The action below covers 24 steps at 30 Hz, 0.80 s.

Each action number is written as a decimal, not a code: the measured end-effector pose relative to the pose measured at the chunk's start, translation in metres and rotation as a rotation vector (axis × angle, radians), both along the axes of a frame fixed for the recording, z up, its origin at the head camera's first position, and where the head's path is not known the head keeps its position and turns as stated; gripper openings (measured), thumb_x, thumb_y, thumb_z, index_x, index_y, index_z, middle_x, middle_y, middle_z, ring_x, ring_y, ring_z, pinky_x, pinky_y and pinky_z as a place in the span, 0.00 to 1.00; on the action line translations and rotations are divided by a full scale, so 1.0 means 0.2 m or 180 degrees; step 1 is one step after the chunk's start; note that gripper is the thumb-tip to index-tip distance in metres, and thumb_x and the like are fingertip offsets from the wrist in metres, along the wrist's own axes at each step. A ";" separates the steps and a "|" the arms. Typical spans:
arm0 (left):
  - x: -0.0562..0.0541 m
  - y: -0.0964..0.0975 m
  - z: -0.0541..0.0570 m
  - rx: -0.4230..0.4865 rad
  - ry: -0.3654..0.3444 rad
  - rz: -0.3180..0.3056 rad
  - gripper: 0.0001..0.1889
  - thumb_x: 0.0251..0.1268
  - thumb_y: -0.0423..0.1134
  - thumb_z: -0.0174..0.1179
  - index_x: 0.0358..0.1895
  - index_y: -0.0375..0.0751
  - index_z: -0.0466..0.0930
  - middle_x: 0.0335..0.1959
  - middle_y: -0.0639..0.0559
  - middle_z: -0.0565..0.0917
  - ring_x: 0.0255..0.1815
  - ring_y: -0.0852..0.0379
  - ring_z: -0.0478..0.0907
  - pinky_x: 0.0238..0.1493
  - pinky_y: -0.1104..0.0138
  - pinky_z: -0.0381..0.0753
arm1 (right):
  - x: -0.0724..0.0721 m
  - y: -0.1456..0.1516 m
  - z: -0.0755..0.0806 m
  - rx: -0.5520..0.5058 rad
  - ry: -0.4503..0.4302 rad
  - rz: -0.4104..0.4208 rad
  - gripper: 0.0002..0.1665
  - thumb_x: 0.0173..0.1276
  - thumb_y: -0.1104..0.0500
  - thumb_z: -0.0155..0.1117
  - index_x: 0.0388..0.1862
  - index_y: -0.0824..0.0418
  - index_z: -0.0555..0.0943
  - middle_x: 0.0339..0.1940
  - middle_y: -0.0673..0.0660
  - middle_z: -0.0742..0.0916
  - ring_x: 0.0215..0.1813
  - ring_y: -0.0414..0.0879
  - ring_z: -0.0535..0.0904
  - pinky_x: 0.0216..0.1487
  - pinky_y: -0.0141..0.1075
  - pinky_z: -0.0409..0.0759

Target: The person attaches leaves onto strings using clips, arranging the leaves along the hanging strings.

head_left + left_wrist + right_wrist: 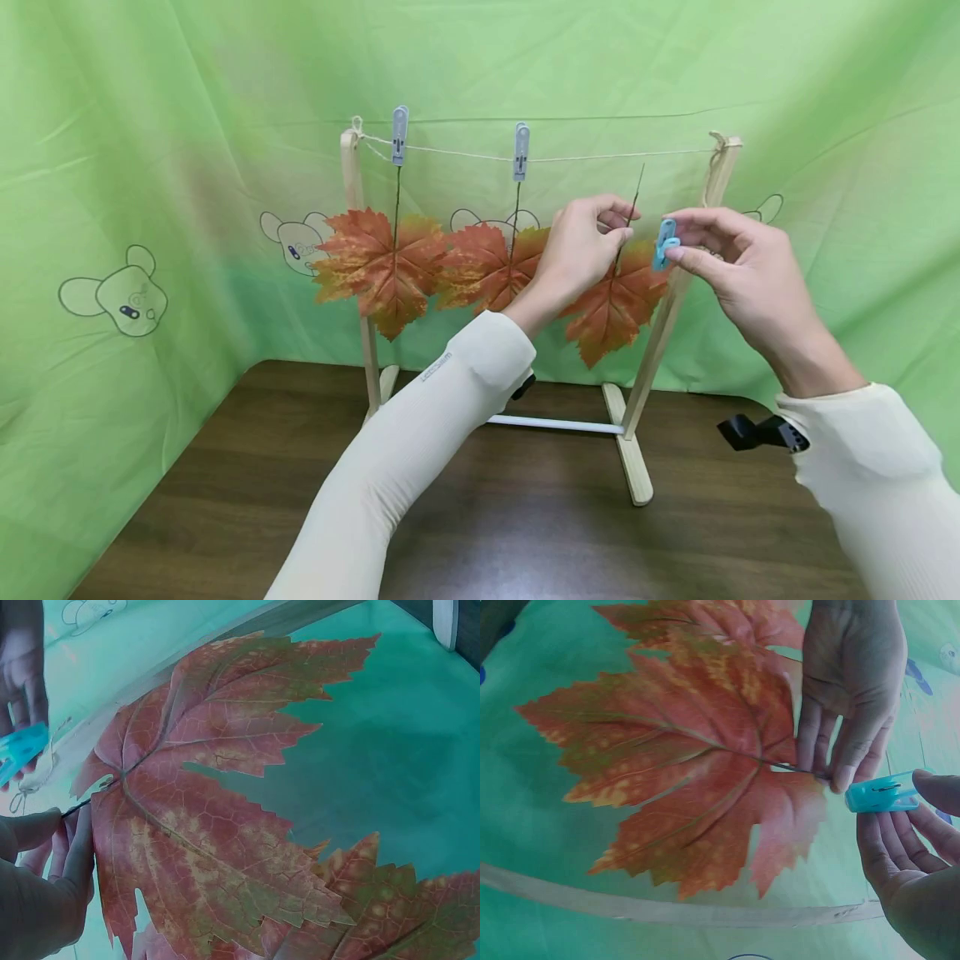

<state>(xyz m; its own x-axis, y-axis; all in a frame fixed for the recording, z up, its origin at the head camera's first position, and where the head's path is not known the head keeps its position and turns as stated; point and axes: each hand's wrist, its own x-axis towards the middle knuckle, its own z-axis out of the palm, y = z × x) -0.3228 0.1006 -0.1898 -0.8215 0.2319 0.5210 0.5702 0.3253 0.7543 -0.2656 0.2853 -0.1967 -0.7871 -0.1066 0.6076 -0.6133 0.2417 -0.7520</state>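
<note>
My left hand (585,243) pinches the dark stem (637,187) of an artificial maple leaf (617,304), whose stem tip points up just below the string (600,157). In the left wrist view the leaf (210,802) spreads out from those fingertips. To the right, my right hand (757,271) holds a blue clothespin (664,244) between thumb and fingers. The right wrist view shows this clothespin (885,793) close to the left fingertips. Two more leaves (393,271) hang by their stems from grey clothespins (521,152) clipped on the string.
The string is tied between the posts of a wooden frame (660,350), joined low down by a white bar (555,425). It stands on a dark brown table (510,517). Behind hangs a green curtain (525,67) with printed cartoon heads.
</note>
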 end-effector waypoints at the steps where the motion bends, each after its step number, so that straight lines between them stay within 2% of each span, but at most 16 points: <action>1: 0.00 0.00 0.00 -0.0006 -0.0009 0.0022 0.09 0.74 0.32 0.65 0.52 0.45 0.89 0.40 0.55 0.89 0.41 0.66 0.82 0.40 0.79 0.78 | -0.01 -0.01 0.01 -0.0100 0.0002 0.0080 0.19 0.69 0.74 0.69 0.57 0.62 0.87 0.40 0.46 0.92 0.43 0.36 0.86 0.45 0.21 0.81; 8: -0.02 0.01 0.01 0.0006 -0.0094 0.0091 0.09 0.74 0.32 0.65 0.51 0.46 0.90 0.40 0.56 0.89 0.40 0.66 0.81 0.38 0.78 0.77 | -0.04 -0.04 0.09 -0.0326 0.0038 0.0273 0.19 0.67 0.75 0.70 0.55 0.65 0.87 0.42 0.49 0.93 0.45 0.38 0.87 0.47 0.21 0.82; 15: -0.04 0.01 0.02 -0.0020 -0.0171 0.0144 0.10 0.74 0.32 0.65 0.51 0.46 0.90 0.39 0.57 0.89 0.41 0.66 0.81 0.38 0.78 0.78 | -0.10 -0.06 0.16 -0.0664 0.0050 0.0488 0.18 0.66 0.77 0.70 0.53 0.67 0.87 0.43 0.52 0.92 0.46 0.41 0.87 0.48 0.23 0.84; 24: -0.05 0.01 0.03 0.0053 -0.0249 0.0105 0.10 0.74 0.31 0.65 0.51 0.46 0.90 0.39 0.57 0.89 0.41 0.66 0.83 0.37 0.78 0.78 | -0.17 -0.10 0.24 -0.1064 0.0008 0.0737 0.16 0.64 0.78 0.70 0.51 0.72 0.86 0.44 0.58 0.91 0.46 0.45 0.87 0.49 0.26 0.86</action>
